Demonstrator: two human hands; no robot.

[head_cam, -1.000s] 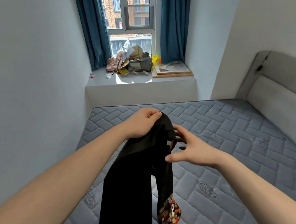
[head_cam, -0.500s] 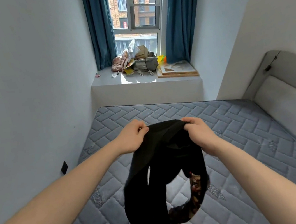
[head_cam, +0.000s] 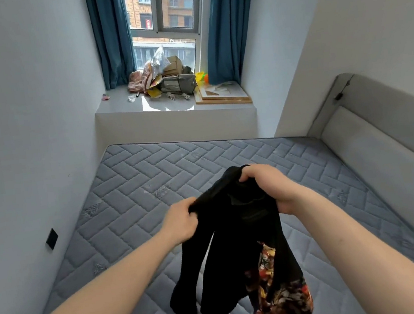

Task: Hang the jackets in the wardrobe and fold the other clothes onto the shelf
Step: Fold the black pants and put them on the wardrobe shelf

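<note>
Head view, only one. Centre to lower centre of frame: black soft-fabric garment w/ multicoloured patterned lining (head_cam: pixel 237 253), held up in the air over grey quilted mattress (head_cam: pixel 139 192). Looks like a jacket, though can't be sure.

Left hand (head_cam: pixel 180 223), just left of centre: fingers curled tight round a bunched edge at the garment's top. Right hand (head_cam: pixel 265 186), just right of centre and a bit higher in frame: clenched round the opposite top edge, knuckles up. Both grasping cloth, neither loose.

Key relation: garment's long axis runs top to bottom of frame, hanging straight down from both fists toward the lower edge. Top edge spans between the hands, tilted, right end higher. Black sleeve-like strip dangles lower left of the bundle; patterned lining shows lower right, near the mattress, contact not clear. Both hands equally on it; neither nearer.

Judgement: sorting-out step, finding collar or shoulders before hanging. Next move prob. needs hands spread apart along the top edge so cloth opens flat. Risk: lining inside-out, sleeve tangled.

Upper centre: window sill (head_cam: pixel 120 107) w/ clutter of boxes and bags, dark teal curtains (head_cam: pixel 110 32) either side. Right edge: grey padded headboard (head_cam: pixel 382 133). No wardrobe, hanger or shelf in frame.
</note>
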